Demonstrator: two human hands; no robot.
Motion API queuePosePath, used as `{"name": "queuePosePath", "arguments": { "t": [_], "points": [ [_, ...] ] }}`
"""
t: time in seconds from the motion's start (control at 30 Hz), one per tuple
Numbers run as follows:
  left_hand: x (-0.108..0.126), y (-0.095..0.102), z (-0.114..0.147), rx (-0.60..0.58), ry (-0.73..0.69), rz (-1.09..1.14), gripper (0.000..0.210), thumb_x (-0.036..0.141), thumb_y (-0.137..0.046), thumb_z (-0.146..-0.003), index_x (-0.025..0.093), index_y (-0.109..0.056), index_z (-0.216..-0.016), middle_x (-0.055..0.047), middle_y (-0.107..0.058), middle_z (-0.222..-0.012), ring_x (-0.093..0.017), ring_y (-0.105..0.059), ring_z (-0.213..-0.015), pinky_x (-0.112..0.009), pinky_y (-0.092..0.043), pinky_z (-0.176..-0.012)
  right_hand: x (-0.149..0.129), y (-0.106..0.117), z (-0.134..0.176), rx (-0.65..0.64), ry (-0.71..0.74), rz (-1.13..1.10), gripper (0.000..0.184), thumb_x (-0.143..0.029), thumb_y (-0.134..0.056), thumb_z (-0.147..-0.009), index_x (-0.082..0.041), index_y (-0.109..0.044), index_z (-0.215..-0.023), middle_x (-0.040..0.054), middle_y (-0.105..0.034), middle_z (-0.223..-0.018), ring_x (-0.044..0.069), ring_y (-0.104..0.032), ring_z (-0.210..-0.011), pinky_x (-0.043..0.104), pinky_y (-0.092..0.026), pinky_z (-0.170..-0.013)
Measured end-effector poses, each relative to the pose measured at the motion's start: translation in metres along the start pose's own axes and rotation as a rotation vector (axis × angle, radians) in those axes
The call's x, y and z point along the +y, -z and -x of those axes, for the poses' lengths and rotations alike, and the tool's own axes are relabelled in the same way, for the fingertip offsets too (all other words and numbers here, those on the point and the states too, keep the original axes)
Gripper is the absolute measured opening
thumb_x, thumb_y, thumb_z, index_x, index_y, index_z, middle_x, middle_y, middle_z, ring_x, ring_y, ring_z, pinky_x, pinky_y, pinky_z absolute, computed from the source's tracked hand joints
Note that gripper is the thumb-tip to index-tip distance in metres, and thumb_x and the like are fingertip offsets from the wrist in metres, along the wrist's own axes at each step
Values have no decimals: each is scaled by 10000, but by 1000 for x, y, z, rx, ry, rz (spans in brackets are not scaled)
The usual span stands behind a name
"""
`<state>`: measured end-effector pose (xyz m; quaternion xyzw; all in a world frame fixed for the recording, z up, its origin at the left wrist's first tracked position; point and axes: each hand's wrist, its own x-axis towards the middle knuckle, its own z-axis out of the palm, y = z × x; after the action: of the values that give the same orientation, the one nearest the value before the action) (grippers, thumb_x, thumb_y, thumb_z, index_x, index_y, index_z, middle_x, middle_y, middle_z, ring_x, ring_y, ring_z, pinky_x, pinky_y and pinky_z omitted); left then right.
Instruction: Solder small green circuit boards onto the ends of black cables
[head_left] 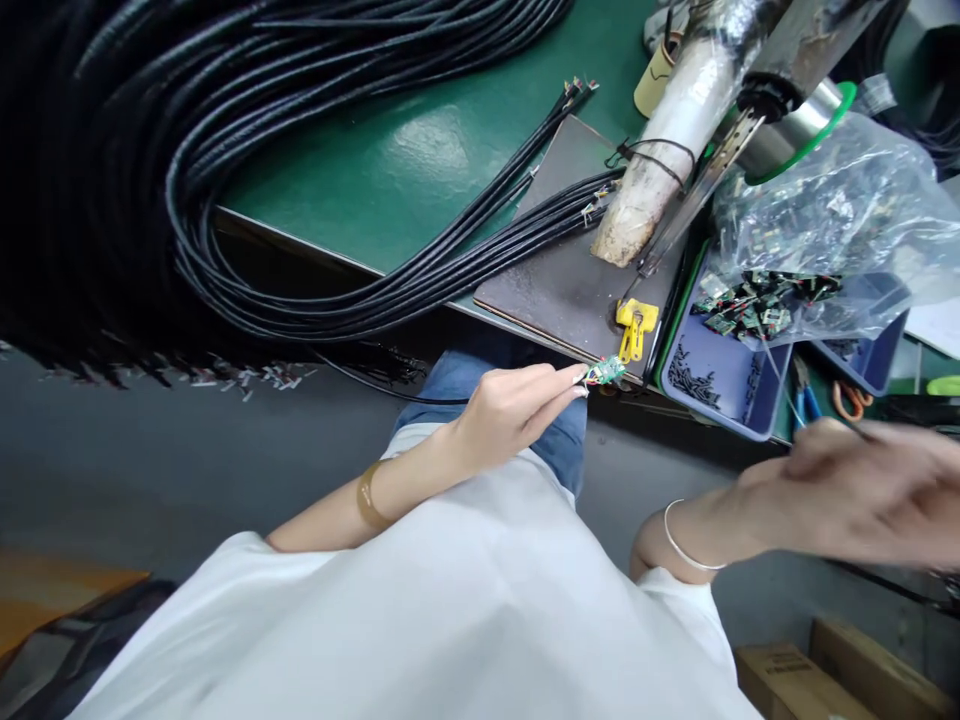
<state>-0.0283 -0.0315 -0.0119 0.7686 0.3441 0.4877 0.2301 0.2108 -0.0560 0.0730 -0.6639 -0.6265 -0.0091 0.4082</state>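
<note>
My left hand [517,405] pinches a small green circuit board [606,371] at its wired end, with the fingertips closed on the thin coloured wires. A black cable [390,392] runs back from under this hand. The board lies right beside a yellow clip-like holder [636,328] at the front edge of a dark work board [551,285]. My right hand [862,495] is off to the right, in front of the blue trays, with its fingers smeared by motion. A thin wire [784,385] reaches down to it; whether the fingers grip it is unclear.
Thick bundles of black cables [360,312] cover the left side and cross the green table [420,150]. A soldering iron [705,190] points down beside a wrapped white tube [660,160]. Blue trays [731,420] hold circuit boards and small black parts. Pliers [806,395] lie nearby.
</note>
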Motion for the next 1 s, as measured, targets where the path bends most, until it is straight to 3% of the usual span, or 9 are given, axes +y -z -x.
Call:
{"name": "queuePosePath", "arguments": {
  "t": [0.1, 0.17, 0.27, 0.33, 0.5, 0.57, 0.7, 0.87, 1.0],
  "points": [
    [8, 0, 2, -79, 119, 211, 152, 205, -641, -922, 130, -757, -986, -25, -725, -707, -59, -561, -570, -171, -418, -550, 13, -5, -7, -94, -44, 229, 257, -432, -582, -946, -214, -711, -896, 11, -640, -724, 127, -501, -590, 305, -341, -593],
    [12, 4, 0, -267, 313, 483, 139, 238, -683, -889, 130, -766, -865, -30, -716, -696, -62, -556, -571, -173, -396, -521, 30, -13, -14, -323, -46, 301, 190, -372, -640, -904, -204, -722, -871, 10, -688, -796, 107, -473, -594, 287, -357, -629],
    [10, 12, -5, -619, 651, 890, 185, 295, -766, -800, 119, -726, -758, -12, -662, -635, -69, -543, -554, -177, -396, -510, 58, -22, -25, -461, -108, 219, 143, -343, -687, -857, -219, -718, -922, -7, -721, -865, 89, -447, -564, 264, -349, -612],
    [4, 15, -10, -679, 816, 1058, 223, 314, -791, -763, 117, -689, -734, 18, -595, -580, -50, -479, -506, -173, -369, -489, 71, -24, -28, -513, -142, 190, 169, -371, -713, -835, -207, -702, -875, -11, -718, -833, 87, -454, -549, 258, -342, -593],
    [-9, 9, -17, -397, 936, 1160, 249, 344, -774, -776, 107, -696, -770, 33, -545, -509, -21, -353, -434, -166, -227, -418, 63, -22, -22, -471, -140, 252, 198, -384, -694, -863, -196, -662, -812, -58, -568, -630, 71, -402, -492, 258, -308, -557],
    [-11, 4, -18, -305, 934, 1148, 254, 354, -756, -795, 106, -721, -836, 14, -597, -530, -17, -332, -414, -173, -202, -402, 47, -22, -16, -304, -183, 191, 211, -397, -676, -883, -193, -653, -831, -67, -532, -597, 66, -380, -461, 257, -303, -531],
    [-10, -5, -21, -163, 877, 1035, 226, 318, -756, -792, 108, -752, -877, -19, -679, -612, -30, -425, -450, -178, -326, -436, 9, -24, -1, 97, -224, -243, 143, -305, -738, -837, -193, -655, -867, -1, -662, -797, 120, -642, -687, 243, -445, -587],
    [-2, -12, -27, -9, 809, 854, 148, 242, -760, -767, 111, -755, -837, -11, -679, -611, -82, -600, -568, -196, -498, -581, -25, -44, 24, -203, -218, -467, 43, -246, -746, -827, -221, -717, -846, 5, -685, -858, 92, -595, -650, 218, -405, -503],
    [2, -15, -28, 45, 718, 765, 127, 227, -728, -790, 117, -765, -840, -24, -710, -678, -86, -624, -591, -192, -528, -602, -31, -66, 39, -162, -216, -352, 85, -291, -691, -886, -220, -735, -901, 9, -688, -853, 72, -504, -552, 243, -394, -499]
  ]
}}
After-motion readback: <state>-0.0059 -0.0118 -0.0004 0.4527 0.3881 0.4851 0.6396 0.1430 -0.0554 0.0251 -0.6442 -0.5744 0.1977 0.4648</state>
